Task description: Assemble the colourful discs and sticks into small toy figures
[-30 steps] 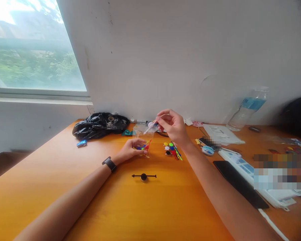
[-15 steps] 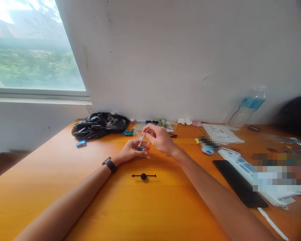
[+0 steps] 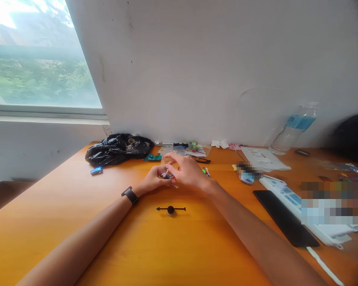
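Observation:
My left hand (image 3: 152,179), with a black band on its wrist, is curled round a small clear plastic bag (image 3: 166,172) holding several coloured plastic pieces. My right hand (image 3: 187,172) is pressed against the bag from the right, its fingers pinching a small white stick-like piece into the bag's mouth. Both hands meet at the middle of the orange table (image 3: 113,238). A black arrow-shaped piece on a round hub (image 3: 171,209) lies on the table just in front of the hands. A few coloured pieces (image 3: 205,171) peek out behind my right hand.
A black plastic bag (image 3: 118,148) and a small blue item (image 3: 96,171) lie at the back left. A water bottle (image 3: 293,129), papers (image 3: 262,158), a white power strip (image 3: 289,196) and a black phone (image 3: 285,223) are on the right. A window is at the left.
My right hand came down and left from above the table with the white piece, covering the pile of coloured pieces, and now presses it into the bag held by my left hand.

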Demonstrator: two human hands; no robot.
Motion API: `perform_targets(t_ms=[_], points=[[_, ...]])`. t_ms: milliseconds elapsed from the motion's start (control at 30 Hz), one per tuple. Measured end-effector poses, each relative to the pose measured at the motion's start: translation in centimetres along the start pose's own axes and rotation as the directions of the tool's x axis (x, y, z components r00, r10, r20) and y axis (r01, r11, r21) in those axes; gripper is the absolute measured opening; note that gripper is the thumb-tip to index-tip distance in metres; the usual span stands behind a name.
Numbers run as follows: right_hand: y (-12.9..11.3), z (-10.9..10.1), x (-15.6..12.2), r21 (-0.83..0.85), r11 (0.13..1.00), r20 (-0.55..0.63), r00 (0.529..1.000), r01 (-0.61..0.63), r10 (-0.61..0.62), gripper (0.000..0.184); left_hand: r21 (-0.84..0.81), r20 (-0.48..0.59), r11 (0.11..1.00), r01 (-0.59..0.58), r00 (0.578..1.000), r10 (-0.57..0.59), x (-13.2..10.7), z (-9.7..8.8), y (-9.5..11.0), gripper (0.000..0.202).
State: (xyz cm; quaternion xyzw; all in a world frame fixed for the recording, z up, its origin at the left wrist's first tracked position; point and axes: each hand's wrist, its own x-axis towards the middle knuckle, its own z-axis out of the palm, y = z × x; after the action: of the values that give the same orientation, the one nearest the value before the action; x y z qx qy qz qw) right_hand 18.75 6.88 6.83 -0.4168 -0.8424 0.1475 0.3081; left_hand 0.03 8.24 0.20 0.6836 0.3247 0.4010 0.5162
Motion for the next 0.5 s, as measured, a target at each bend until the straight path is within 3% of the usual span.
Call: perform_targets(t_ms=[67,167,333,433,500], points=[[0.1,-0.4,0.1,0.014,1.000,0.011,1.000,0.002,-0.002,0.038,-0.006,0.002,1.000,0.011,1.000,-0.011,0.0,0.1,0.3,0.045],[0.1,-0.9,0.3,0.036,0.999,0.009,0.999,0.037,-0.038,0.022,-0.034,0.017,0.999,0.019,1.000,-0.018,-0.2,0.2,0.9,0.051],[0.0,-0.9,0.5,0.111,0.989,-0.084,0.993,0.094,-0.085,0.014,0.006,0.016,0.998,0.055,0.998,-0.055,-0.2,0.0,0.9,0.045],[-0.6,-1.2,0.5,0.122,0.984,-0.215,0.972,0.127,-0.099,0.013,-0.008,-0.110,0.998,0.057,0.992,-0.058,-0.1,-0.5,0.4,0.046],[-1.0,-1.7,0.4,0.113,0.984,-0.225,0.968,0.141,-0.113,0.010,-0.041,-0.212,0.998,0.046,0.976,-0.054,0.1,-0.9,0.1,0.046]])
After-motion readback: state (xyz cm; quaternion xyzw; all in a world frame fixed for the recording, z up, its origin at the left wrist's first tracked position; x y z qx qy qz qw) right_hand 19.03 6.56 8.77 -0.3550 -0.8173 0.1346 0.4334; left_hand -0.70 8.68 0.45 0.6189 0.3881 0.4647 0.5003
